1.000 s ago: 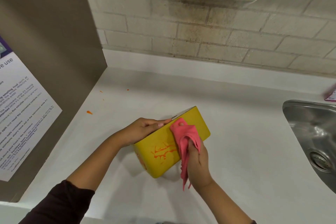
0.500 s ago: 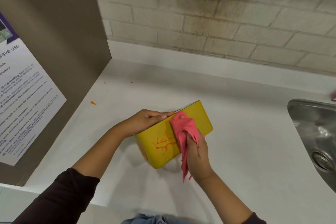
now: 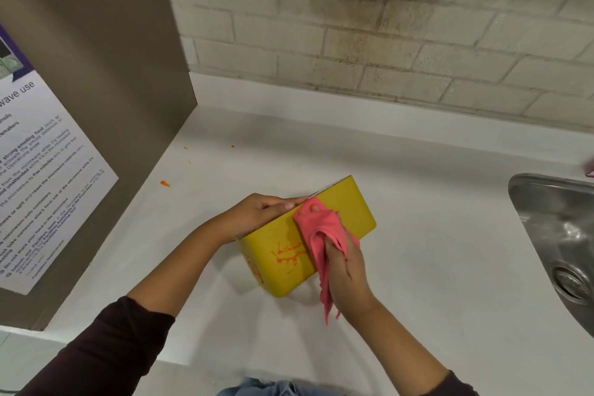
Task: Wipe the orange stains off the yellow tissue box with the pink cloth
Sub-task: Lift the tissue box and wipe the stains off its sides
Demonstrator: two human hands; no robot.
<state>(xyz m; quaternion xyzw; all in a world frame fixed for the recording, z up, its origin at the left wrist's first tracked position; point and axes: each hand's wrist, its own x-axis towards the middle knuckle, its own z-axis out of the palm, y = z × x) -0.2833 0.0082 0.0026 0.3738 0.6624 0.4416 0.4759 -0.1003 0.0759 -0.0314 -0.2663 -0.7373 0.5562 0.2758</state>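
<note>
On the white counter (image 3: 418,235) the yellow tissue box (image 3: 353,206), long axis near-left to far-right, is steadied by the left hand (image 3: 257,214) clasping its top edge; right hand (image 3: 348,264), fist closed on the pink cloth (image 3: 318,228), presses just right of the orange stains (image 3: 289,254), so the wipe probably runs left.

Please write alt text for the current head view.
A right hand presses a pink cloth on a yellow tissue box beside orange stains; the left hand steadies the box on a white counter.

Counter (image 3: 434,202) open around box; cabinet panel (image 3: 106,74) left, sink (image 3: 553,235) right.
</note>
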